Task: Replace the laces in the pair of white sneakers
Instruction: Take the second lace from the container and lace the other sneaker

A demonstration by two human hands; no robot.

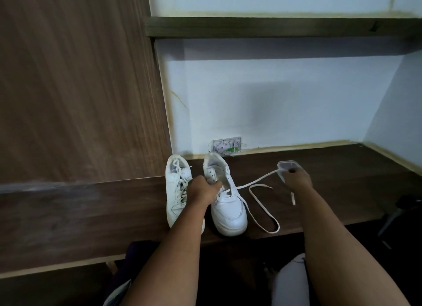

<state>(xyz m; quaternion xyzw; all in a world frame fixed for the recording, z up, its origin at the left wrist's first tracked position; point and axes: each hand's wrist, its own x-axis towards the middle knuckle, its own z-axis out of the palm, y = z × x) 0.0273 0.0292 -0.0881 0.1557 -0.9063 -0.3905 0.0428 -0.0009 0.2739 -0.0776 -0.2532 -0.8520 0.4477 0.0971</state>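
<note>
Seen from the head camera, two white sneakers are standing side by side, toes toward the person, on a dark wooden shelf [331,191] against a pale wall. The left sneaker [177,191] is sitting fully laced at the shelf's left end. The right sneaker [228,210] is standing just beside it, only its lowest eyelets threaded. The left hand [203,190] is reaching across the left sneaker and gripping the right sneaker's tongue area, fingers curled into the opening. A white lace [258,205] is running from that shoe, one part looping loosely over the shelf, another stretching up to the right hand [296,176]. The right hand is pinching the lace, with a short end hanging below it, beside a small clear plastic container [288,164]. A wall socket [226,146] is showing behind the shoes.
</note>
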